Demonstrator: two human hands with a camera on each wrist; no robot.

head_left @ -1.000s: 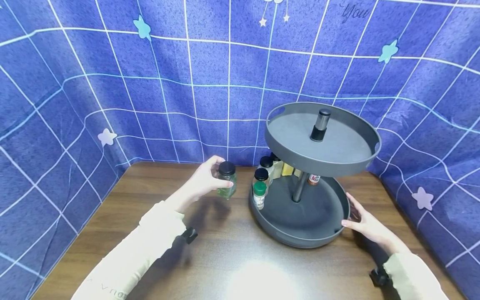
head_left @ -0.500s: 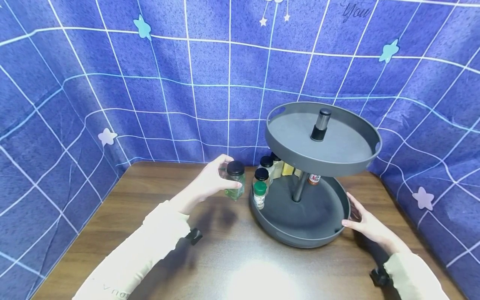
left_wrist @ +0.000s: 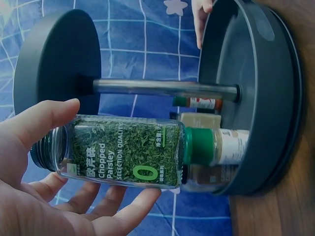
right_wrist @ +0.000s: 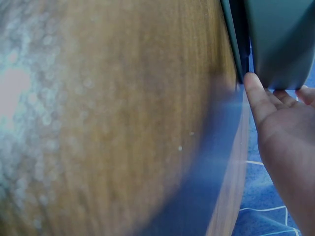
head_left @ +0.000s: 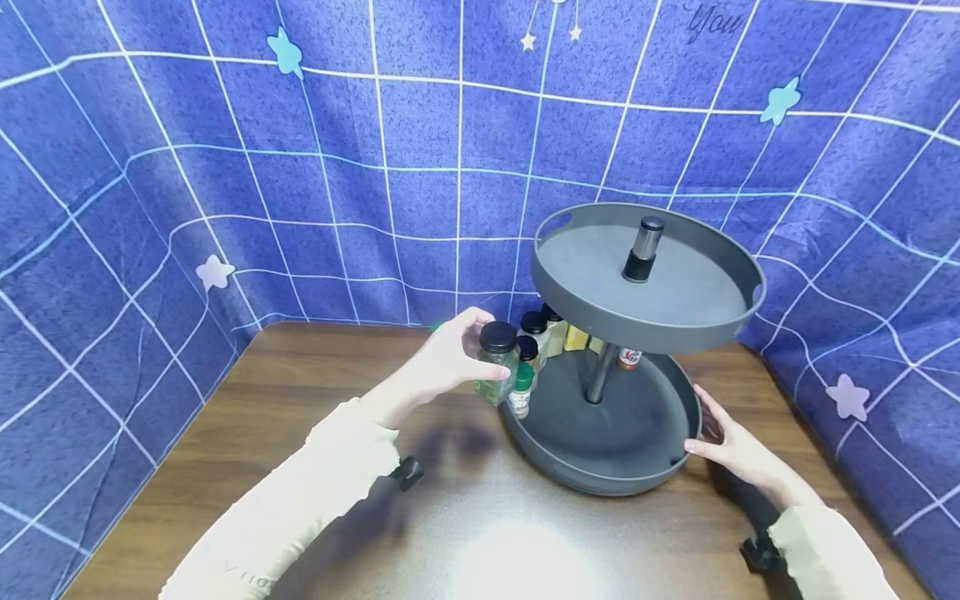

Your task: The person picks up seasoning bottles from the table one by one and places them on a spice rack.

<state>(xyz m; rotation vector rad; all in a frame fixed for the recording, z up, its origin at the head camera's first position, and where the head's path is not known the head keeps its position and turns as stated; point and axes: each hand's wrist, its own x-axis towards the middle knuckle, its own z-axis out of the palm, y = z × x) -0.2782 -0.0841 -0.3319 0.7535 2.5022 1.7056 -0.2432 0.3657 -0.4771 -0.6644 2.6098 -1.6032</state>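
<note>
My left hand (head_left: 450, 358) grips a square glass jar of chopped parsley (left_wrist: 125, 152) by its upper part, thumb on one side and fingers on the other. The black-capped jar (head_left: 498, 367) is raised at the left side of a grey two-tier turntable (head_left: 592, 479). In the head view it overlaps a small green-capped shaker (head_left: 520, 400) standing in the lower tray. My right hand (head_left: 738, 450) touches the lower tray's right side, with its thumb at the rim and its fingers extended along the outer wall (right_wrist: 280, 44).
Black-capped jars (head_left: 534, 327), yellowish containers (head_left: 576, 337) and a red-labelled bottle (head_left: 628, 358) stand in the lower tray. The upper tray (head_left: 682, 283) overhangs them around a central post (head_left: 600, 375). A blue gridded cloth (head_left: 375, 167) hangs behind the wooden table (head_left: 300, 367).
My left hand has carried the parsley jar rightward, from over the table to the green-capped shaker at the tray's left edge. The right hand and turntable have stayed in place.
</note>
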